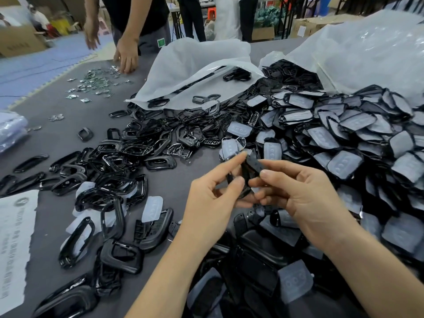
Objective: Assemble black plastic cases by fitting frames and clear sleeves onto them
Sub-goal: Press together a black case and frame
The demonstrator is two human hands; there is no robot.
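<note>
At the fingers: left fingers [231,165] and right fingers [274,165] are clamped from either side on one black case [246,174], just below the middle of the frame and raised off the tabletop [57,138].
Left hand [213,200]: index finger stretched along the case's upper left edge, thumb pressed on its near side, the other fingers curled below.
Right hand [305,196]: thumb and index finger pinch the case's right side; the remaining fingers curl under it.
Clear sleeve [255,164]: a pale translucent piece sits at the upper end of the case, between the two index fingers; how far it is seated cannot be told.
Frames [114,171]: glossy black rings in a loose heap left of the hands, spreading toward the left edge.
Loose sleeve [152,208]: lies among the frames, lower left of the hands.
Sleeved cases [344,143]: a deep heap filling the right side, from mid-frame to the lower right.
White plastic bags [197,60]: upper middle and upper right, black parts spilling from their mouths.
Paper sheet [13,237]: printed, flat on the tabletop at the lower left edge.
Shiny parts [96,83]: small pieces scattered at upper left, with another person's hand [127,56] touching them.
</note>
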